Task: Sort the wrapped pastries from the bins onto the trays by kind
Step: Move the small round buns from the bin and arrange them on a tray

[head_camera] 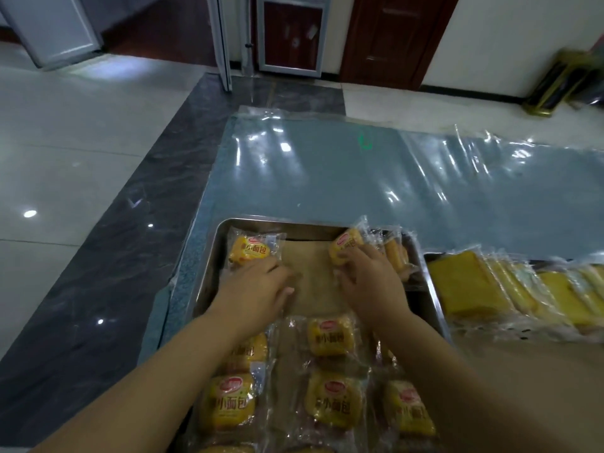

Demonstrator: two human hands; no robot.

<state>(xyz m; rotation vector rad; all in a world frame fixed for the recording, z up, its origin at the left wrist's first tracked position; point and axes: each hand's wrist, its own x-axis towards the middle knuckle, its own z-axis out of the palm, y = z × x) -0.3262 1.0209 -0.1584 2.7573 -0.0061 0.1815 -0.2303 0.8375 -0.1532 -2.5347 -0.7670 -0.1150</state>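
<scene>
Both hands are down at the tray's far end: left hand presses a bun into the far-left corner, right hand is clamped on another bun near the far-right corner. These look light, squashy, in slippery film. Best held across the body, gently, not by the crimped ends.

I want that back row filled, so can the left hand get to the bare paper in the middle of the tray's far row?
Probably yes. The left hand rests on a wrapped bun right beside the bare paper, and nothing lies between them. The right hand holds another bun on the gap's other side.
</scene>
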